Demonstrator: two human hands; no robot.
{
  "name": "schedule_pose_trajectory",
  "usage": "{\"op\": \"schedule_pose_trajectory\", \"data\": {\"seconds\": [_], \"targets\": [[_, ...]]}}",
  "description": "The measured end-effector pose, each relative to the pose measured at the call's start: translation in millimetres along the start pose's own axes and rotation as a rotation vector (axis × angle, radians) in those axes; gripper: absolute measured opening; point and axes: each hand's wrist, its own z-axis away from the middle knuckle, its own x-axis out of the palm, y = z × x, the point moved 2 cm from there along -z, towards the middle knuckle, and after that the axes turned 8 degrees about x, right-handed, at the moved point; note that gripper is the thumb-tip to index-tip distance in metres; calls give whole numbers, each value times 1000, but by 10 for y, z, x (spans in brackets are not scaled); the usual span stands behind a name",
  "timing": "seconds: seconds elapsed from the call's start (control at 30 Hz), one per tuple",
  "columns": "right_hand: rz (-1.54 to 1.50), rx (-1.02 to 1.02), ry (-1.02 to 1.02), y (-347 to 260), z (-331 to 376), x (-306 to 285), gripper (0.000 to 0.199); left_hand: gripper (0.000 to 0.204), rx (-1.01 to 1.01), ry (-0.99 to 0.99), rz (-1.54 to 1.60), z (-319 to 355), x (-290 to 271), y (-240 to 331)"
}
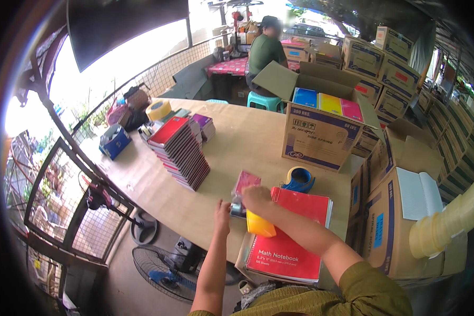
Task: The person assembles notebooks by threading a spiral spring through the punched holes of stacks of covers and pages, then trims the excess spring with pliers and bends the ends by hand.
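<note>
My left hand (223, 213) has its fingers bent against a small grey, shiny piece (237, 208) near the table's front edge. Beside it my right hand (256, 198) is closed, and what its fingers hold is hidden. A small pinkish-red packet or booklet (247, 180) shows just beyond both hands. Partly under my right forearm is a yellow-orange object (260, 226) of unclear kind. A large red spiral notebook (295, 237) lies flat in front of me, crossed by that forearm. Just past it sits a blue tape dispenser (299, 179) with a tape roll.
A tall stack of red notebooks (179, 152) stands left of centre, with purple notebooks (203, 127) behind. An open carton (316, 134) of colourful notebooks is at the right. Clear tape rolls (447, 221) lie at far right. Below the table is a fan (166, 274). A person (266, 50) sits beyond.
</note>
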Motion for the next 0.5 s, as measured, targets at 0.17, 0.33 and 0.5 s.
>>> {"op": "schedule_pose_trajectory", "data": {"seconds": [0.17,0.33,0.5], "targets": [[-130,-132,-410,-207,130,48,43,67,-62,-155,51,44,-218,171],[-136,91,-201,86,-234,-24,61,100,139,-259,-295,302,-98,243],[-25,205,-306,472,-548,102,74,122,435,-448,-548,417,-179,199]]}}
